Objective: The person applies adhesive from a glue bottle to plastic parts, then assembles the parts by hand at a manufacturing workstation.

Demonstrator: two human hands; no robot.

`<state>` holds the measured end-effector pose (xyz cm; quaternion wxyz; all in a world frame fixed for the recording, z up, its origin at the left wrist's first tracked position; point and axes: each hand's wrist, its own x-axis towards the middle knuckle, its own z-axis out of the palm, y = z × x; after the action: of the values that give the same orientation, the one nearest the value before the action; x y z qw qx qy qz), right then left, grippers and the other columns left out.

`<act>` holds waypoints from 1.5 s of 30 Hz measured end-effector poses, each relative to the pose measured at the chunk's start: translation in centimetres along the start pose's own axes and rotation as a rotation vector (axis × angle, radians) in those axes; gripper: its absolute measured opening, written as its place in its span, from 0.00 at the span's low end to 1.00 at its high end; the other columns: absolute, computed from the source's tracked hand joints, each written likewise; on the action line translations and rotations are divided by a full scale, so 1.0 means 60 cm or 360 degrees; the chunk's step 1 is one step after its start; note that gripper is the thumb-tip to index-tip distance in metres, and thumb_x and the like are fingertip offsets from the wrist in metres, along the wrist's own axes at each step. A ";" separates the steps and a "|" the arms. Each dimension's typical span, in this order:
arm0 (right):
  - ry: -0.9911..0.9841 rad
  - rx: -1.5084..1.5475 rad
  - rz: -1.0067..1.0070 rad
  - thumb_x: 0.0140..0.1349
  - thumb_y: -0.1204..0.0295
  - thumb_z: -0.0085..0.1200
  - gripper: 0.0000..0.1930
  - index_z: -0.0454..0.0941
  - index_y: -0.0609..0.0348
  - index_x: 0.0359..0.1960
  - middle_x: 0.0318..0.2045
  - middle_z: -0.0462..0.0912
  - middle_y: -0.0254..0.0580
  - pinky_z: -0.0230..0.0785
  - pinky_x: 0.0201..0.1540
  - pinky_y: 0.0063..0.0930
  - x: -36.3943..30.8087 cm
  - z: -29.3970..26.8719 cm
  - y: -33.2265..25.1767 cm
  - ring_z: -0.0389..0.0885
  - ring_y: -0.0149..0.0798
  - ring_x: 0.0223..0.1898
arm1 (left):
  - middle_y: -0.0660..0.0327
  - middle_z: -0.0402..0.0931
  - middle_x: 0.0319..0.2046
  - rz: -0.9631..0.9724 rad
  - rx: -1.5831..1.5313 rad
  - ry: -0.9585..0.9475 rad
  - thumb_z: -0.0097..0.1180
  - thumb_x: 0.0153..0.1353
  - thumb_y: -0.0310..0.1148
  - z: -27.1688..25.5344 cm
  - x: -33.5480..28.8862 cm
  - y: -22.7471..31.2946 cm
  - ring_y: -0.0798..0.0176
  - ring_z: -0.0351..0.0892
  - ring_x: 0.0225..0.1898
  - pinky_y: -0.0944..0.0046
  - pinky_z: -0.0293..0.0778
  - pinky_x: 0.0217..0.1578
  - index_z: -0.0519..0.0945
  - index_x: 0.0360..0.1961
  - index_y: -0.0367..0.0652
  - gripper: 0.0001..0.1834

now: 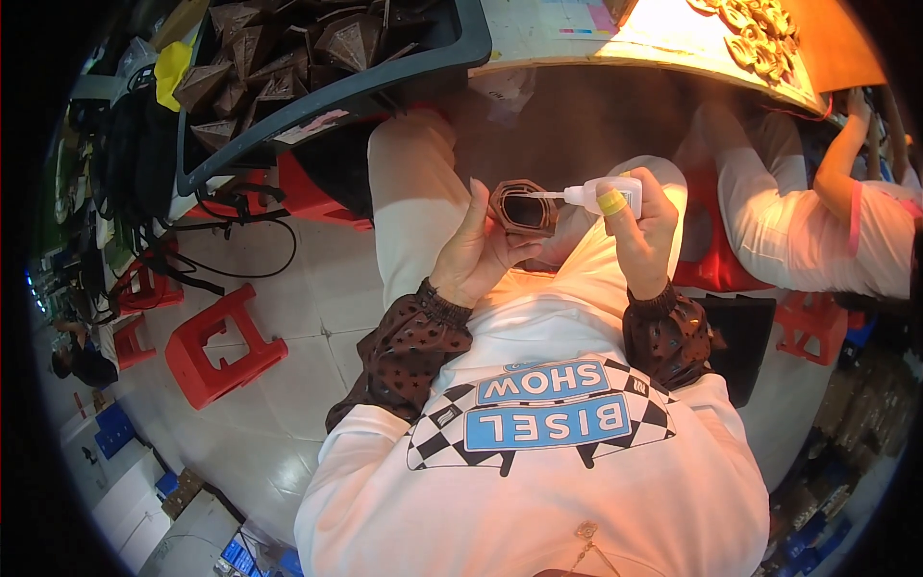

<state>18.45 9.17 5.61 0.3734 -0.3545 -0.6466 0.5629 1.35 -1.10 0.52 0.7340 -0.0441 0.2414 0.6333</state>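
My left hand (481,248) is closed on a small brown faceted hollow piece (531,230), held above my lap with its dark opening facing up. My right hand (644,231) grips a white squeeze bottle (586,195), tipped on its side. The bottle's thin nozzle points left and reaches the rim of the opening; whether it touches cannot be made out. A yellow band (611,201) wraps my right thumb. Dark patterned sleeve covers (423,337) are on both my forearms.
A dark grey tray (332,113) heaped with brown pointed pieces (351,43) stands at the far left. Pale ring-shaped pieces (760,43) lie on the worktable (654,43) at the far right. A co-worker (817,216) sits to my right. Red stools (216,351) stand on the tiled floor.
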 end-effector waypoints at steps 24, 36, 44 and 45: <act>0.0027 -0.0002 0.0000 0.60 0.69 0.56 0.10 0.73 0.64 0.31 0.22 0.77 0.31 0.59 0.23 0.13 0.001 0.000 0.006 0.70 0.18 0.23 | 0.48 0.74 0.45 0.0023 0.0050 0.0006 0.49 0.57 0.58 -0.003 0.000 -0.001 0.53 0.78 0.44 0.58 0.81 0.39 0.67 0.52 0.38 0.35; 0.0068 0.0034 0.0001 0.60 0.69 0.56 0.09 0.73 0.64 0.31 0.23 0.78 0.31 0.60 0.25 0.13 0.003 -0.003 0.014 0.70 0.18 0.24 | 0.51 0.75 0.44 0.0173 0.0136 0.0036 0.52 0.58 0.54 0.002 0.000 -0.004 0.57 0.78 0.45 0.58 0.81 0.39 0.70 0.50 0.38 0.30; 0.0103 0.0090 0.0018 0.63 0.64 0.52 0.13 0.72 0.61 0.29 0.22 0.75 0.33 0.56 0.20 0.11 0.003 -0.003 0.027 0.66 0.19 0.19 | 0.53 0.75 0.44 0.0198 0.0145 0.0052 0.51 0.59 0.54 0.007 0.000 -0.002 0.58 0.78 0.44 0.59 0.81 0.38 0.71 0.48 0.37 0.30; 0.0102 0.0092 0.0025 0.63 0.64 0.52 0.13 0.72 0.61 0.29 0.22 0.75 0.33 0.56 0.20 0.11 0.003 -0.003 0.028 0.66 0.18 0.20 | 0.53 0.75 0.44 0.0196 0.0146 0.0053 0.51 0.59 0.54 0.008 0.000 -0.002 0.58 0.78 0.44 0.59 0.81 0.38 0.71 0.48 0.37 0.30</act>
<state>18.61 9.58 3.99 0.3997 -0.3666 -0.6150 0.5724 1.59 -0.97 0.91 0.6907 -0.0060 0.2844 0.6648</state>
